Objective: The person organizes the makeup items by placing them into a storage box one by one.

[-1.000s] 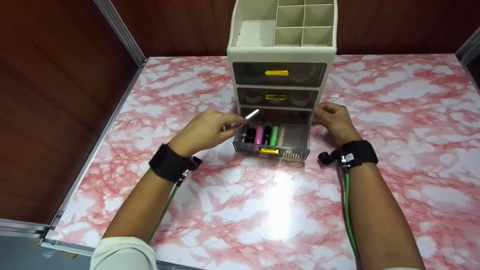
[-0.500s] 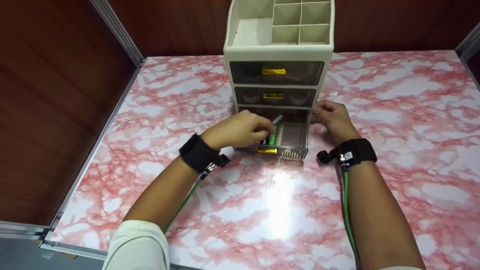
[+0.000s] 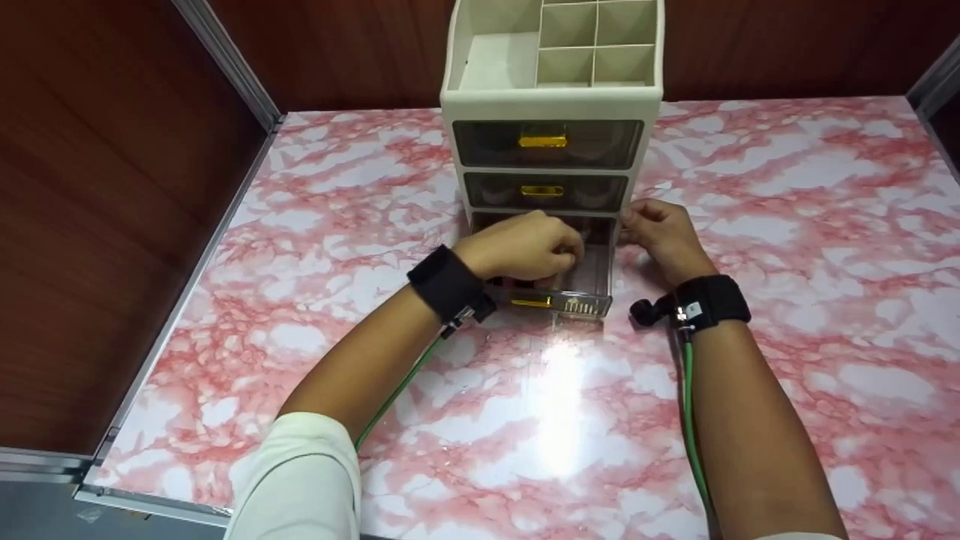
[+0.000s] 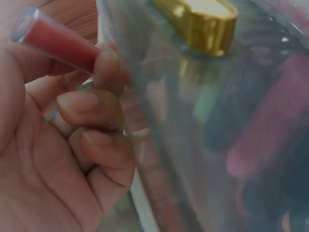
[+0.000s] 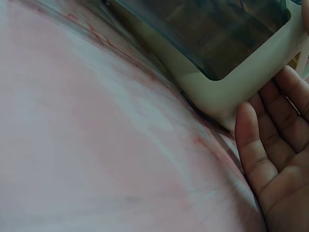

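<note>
My left hand [image 3: 525, 244] is inside the pulled-out bottom drawer [image 3: 591, 307] of a cream makeup organizer [image 3: 555, 105]. In the left wrist view it pinches a lip gloss tube [image 4: 60, 43], reddish with a clear end, between thumb and fingers. Through the drawer's clear front a pink tube [image 4: 270, 121] and a green tube [image 4: 207, 101] show blurred; in the head view the hand covers most of the drawer's contents. My right hand [image 3: 664, 236] rests against the organizer's lower right side. Its thumb lies by the front corner, the fingers along the side.
Two upper drawers with gold handles, such as the top handle [image 3: 543, 140], are closed. The organizer's top has cream compartments [image 3: 596, 46]. It stands on a pink-and-white marbled table [image 3: 360, 195], before a dark wood-look wall [image 3: 352, 52]. A similar panel rises at the left.
My left hand has carried the tube rightward, from the drawer's left edge to inside it, over the row of tubes. The right hand has kept its place against the organizer.
</note>
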The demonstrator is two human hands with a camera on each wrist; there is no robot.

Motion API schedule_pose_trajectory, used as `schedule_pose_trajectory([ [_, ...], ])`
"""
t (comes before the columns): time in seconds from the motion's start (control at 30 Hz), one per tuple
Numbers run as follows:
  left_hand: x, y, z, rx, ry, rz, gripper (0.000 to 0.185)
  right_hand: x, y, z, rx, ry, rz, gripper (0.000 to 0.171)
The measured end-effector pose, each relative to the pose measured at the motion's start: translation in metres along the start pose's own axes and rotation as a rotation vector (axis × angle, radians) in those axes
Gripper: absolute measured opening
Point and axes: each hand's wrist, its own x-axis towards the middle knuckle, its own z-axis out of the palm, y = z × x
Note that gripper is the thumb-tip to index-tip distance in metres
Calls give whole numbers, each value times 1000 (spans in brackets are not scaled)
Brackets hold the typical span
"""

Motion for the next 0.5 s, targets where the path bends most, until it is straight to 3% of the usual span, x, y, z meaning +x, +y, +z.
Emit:
schedule_pose_trajectory([
  [0.5,34,1,15,187,11,-66,11,0,2,-2,9,-14,-6,19],
])
